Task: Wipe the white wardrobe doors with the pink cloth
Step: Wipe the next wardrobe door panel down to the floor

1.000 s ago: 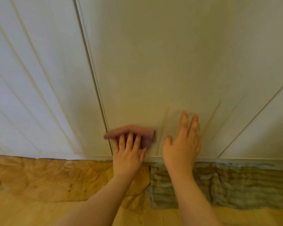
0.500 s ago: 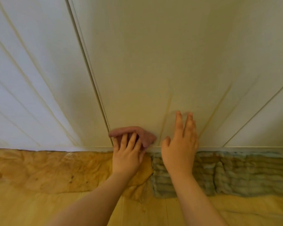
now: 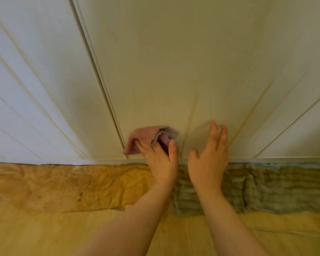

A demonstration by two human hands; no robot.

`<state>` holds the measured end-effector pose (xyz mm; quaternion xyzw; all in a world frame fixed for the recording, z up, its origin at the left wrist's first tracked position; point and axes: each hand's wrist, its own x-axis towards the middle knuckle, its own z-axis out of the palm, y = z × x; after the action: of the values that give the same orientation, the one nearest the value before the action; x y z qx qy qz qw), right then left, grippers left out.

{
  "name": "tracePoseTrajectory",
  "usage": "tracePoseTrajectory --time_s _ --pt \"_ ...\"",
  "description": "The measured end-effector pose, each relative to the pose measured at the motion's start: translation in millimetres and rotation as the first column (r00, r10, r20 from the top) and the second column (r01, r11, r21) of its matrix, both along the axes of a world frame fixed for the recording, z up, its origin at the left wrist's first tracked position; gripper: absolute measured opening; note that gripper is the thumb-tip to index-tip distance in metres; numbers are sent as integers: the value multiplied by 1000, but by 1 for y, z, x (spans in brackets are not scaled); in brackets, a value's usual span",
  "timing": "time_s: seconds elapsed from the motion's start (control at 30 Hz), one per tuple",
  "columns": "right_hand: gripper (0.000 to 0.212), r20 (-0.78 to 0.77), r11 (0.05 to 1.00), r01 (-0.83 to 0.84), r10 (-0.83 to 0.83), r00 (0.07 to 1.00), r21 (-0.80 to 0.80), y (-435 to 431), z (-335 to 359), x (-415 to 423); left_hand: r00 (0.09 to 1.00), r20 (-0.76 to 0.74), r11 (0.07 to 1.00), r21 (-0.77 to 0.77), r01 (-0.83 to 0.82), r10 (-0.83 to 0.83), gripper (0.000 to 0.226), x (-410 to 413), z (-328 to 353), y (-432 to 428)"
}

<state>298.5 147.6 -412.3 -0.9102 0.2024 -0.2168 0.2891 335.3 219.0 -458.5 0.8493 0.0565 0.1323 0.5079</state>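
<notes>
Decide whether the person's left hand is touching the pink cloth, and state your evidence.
Touching. The head view shows the left hand with fingers lying on the pink cloth, a fold of cloth overlapping them.

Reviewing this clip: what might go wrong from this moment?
The pink cloth has a corner folded back, so it may bunch or slip from under the left hand. Its edge lies at the gap between doors and might snag. The bare right hand pressing the door may smudge it.
</notes>
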Motion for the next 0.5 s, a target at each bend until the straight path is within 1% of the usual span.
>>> tracePoseTrajectory --time_s 0.03,0.07,0.1,0.13,0.2,0.23,0.27,0.3,0.33,0.37,0.4,0.43,0.5 --pt "81 -1 1000 11 -11 1000 21 -1 0 -1 993 -55 972 -208 -110 101 96 4 17 -13" --pt "81 1 999 17 -18 1000 37 -3 1 -2 973 -151 902 -370 -221 176 90 12 35 -24" --pt "82 1 999 20 -20 1000 49 -3 2 -3 943 -229 818 -474 -326 243 82 21 47 -30" --pt "82 -5 998 22 -22 1000 54 -3 2 -5 909 -303 736 -537 -411 286 77 29 59 -33" --pt "81 -30 998 27 -25 999 56 -5 2 -7 856 -413 579 -632 -515 310 75 36 62 -27" --pt "81 -44 998 26 -23 999 59 -6 2 -9 826 -486 447 -695 -563 285 73 38 56 -20" --pt "80 -58 998 22 -19 998 58 -6 3 -10 800 -563 280 -749 -600 209 68 37 49 -10" --pt "79 -73 998 18 -14 997 60 -5 4 -11 786 -605 117 -778 -618 128 57 37 42 2" --pt "78 -83 998 11 -6 997 62 -5 5 -13 778 -626 -8 -780 -626 52 45 35 42 13" --pt "78 -83 998 3 3 997 67 -4 7 -13 798 -602 -111 -795 -597 27 44 36 43 22" --pt "78 -78 998 -4 9 997 70 -3 9 -13 802 -598 -193 -789 -584 17 49 41 45 30" --pt "77 -67 997 -4 9 998 78 -2 12 -11 801 -598 -223 -782 -582 3 53 46 52 35" --pt "78 -40 996 1 2 999 85 -1 14 -9 804 -592 -158 -790 -592 -52 53 53 75 35"
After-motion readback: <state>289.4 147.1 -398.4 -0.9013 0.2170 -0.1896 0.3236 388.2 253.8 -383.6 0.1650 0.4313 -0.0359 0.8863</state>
